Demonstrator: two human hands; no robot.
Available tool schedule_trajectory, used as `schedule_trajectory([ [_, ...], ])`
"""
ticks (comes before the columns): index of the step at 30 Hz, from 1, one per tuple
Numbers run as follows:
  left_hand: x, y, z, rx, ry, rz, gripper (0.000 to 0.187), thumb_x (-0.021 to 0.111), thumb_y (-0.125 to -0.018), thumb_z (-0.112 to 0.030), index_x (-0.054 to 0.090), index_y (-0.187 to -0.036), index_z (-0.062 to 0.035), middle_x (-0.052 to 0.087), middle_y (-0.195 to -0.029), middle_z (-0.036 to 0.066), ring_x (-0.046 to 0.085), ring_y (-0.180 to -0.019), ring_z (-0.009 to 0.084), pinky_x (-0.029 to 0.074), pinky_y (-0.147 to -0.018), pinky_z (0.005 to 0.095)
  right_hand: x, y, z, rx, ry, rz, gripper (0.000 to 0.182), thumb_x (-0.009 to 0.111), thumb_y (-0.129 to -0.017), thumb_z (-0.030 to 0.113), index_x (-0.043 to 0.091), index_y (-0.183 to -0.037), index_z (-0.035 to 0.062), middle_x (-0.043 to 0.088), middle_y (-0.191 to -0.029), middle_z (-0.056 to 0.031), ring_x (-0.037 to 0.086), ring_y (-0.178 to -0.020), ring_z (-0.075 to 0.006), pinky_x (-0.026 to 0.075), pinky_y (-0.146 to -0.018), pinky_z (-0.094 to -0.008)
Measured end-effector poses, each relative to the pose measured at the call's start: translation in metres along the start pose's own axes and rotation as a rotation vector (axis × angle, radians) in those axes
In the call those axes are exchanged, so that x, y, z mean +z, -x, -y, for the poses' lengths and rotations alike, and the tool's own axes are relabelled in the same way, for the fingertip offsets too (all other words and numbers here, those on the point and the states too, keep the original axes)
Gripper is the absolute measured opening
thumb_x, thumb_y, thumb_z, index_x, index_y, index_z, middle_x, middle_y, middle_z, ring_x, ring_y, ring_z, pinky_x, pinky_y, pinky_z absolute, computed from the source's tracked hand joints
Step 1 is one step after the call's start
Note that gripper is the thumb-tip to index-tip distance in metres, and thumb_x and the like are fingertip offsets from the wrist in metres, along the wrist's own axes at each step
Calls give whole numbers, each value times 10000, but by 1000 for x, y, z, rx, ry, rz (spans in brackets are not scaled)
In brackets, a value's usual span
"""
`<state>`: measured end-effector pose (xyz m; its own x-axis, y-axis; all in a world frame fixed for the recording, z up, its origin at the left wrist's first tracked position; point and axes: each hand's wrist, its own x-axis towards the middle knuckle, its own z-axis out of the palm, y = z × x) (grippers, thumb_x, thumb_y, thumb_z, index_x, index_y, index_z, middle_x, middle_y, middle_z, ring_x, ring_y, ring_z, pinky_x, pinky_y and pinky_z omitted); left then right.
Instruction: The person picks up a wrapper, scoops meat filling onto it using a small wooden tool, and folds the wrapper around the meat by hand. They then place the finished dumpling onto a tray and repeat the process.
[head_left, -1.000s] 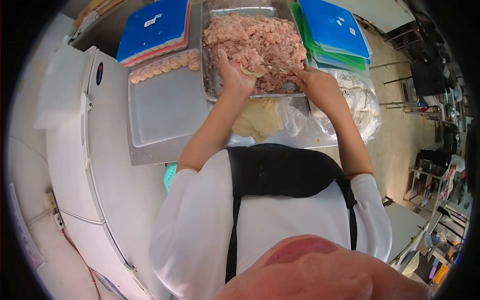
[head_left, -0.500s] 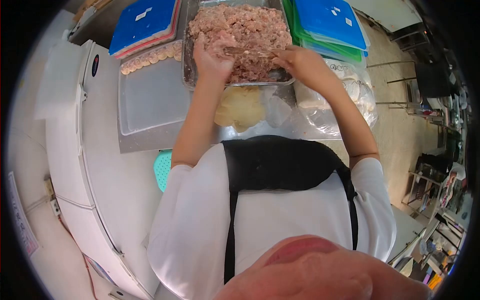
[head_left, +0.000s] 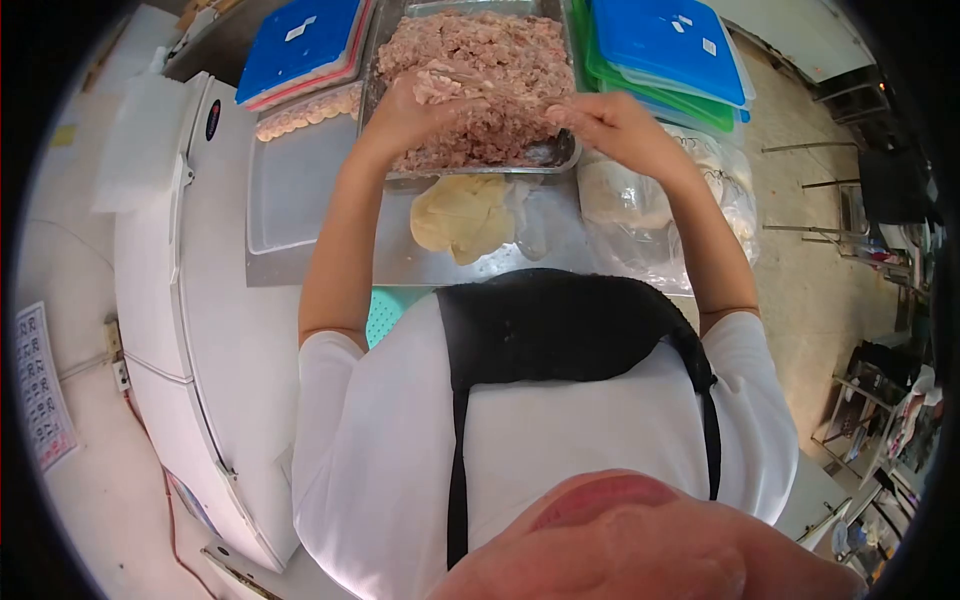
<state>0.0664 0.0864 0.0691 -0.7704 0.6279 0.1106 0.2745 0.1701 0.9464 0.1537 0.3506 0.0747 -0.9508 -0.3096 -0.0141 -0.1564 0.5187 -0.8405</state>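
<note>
A metal tray (head_left: 368, 75) heaped with minced meat (head_left: 500, 45) sits in front of me. Over its near left part, my left hand (head_left: 412, 118) is cupped, palm up, around a pale lump of minced meat (head_left: 445, 88). A thin stick-like edge shows at the top of that lump; whether a wrapper lies under it is hidden. My right hand (head_left: 605, 122) is at the tray's right side, thumb and fingers pinched together, and what they hold is too small to tell. Just below the tray lies a pile of thin yellow dough wrappers (head_left: 460, 218).
Left of the tray is a plastic tray (head_left: 295, 195) with a row of pale filled pieces (head_left: 310, 112) at its far end. Blue-lidded containers (head_left: 300, 40) flank the meat, with more blue and green lids (head_left: 665, 45) at right. Bagged white goods (head_left: 640, 200) lie below.
My left hand has shifted left and turned palm up around the lump. The stick that spanned both hands no longer reaches my right hand, which has moved slightly right. The view has shifted a little.
</note>
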Motion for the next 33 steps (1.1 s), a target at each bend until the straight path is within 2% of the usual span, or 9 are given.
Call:
schedule_trajectory([
  [5,-8,-2,20,-19,-215,62,385,726,-753,-178,602,-1087,-32,653,-896,23,582,-697,89,482,-581,225,11,-25,-54,-268,93,-53,254,599,-895,258,640,-891,7,619,-759,-81,514,-598,-156,438,-543,-317],
  [9,-4,-13,48,-196,-78,-87,367,682,-782,-238,599,-1063,-17,642,-875,54,571,-625,105,469,-548,240,18,-13,-13,-292,588,-390,194,571,-885,212,639,-976,56,620,-910,-137,602,-799,-340,485,-688,-396],
  [13,-10,-10,60,-210,-178,-74,454,677,-786,-276,570,-1141,-14,642,-918,91,589,-659,125,483,-580,265,35,-39,-71,-198,533,-227,323,537,-896,316,632,-1108,92,631,-908,-160,598,-856,-344,480,-747,-428],
  [17,-4,7,0,-285,-305,-208,528,721,-755,-259,540,-1196,-33,653,-973,113,623,-795,179,502,-722,303,-6,-22,-71,-103,699,-138,265,531,-900,304,651,-994,88,635,-828,-163,610,-781,-343,481,-676,-427],
  [21,-8,5,-5,270,-499,-272,482,769,-710,-195,584,-1131,-50,646,-1030,90,617,-891,203,484,-816,306,-19,-6,-28,-41,187,-84,316,574,-912,295,642,-1120,68,670,-911,-121,587,-760,-182,466,-714,-298],
  [23,-11,3,-8,184,-416,-87,471,773,-702,-118,589,-1131,-55,637,-1070,38,602,-898,152,485,-808,305,-9,-11,-18,-142,74,0,313,584,-912,282,638,-1133,68,673,-888,-102,559,-745,-144,455,-704,-276],
  [26,-15,-1,7,174,-525,12,420,755,-724,-135,607,-1107,-45,641,-1096,43,597,-939,158,474,-826,323,27,-23,-36,-222,61,6,291,590,-890,311,648,-1019,56,647,-866,-142,611,-754,-292,477,-680,-355],
  [31,-6,-4,25,-191,-358,-120,364,717,-757,-220,630,-1065,-47,664,-972,74,605,-827,154,483,-760,296,1,-24,-21,-202,617,-176,262,580,-873,203,631,-1100,82,608,-927,-133,584,-824,-340,480,-691,-389],
  [33,-9,-5,40,-232,-250,-165,367,713,-764,-254,630,-1059,-53,655,-931,79,601,-797,157,482,-747,294,26,-23,-11,-306,497,-291,277,577,-866,201,620,-1119,98,611,-951,-126,592,-824,-331,481,-686,-392],
])
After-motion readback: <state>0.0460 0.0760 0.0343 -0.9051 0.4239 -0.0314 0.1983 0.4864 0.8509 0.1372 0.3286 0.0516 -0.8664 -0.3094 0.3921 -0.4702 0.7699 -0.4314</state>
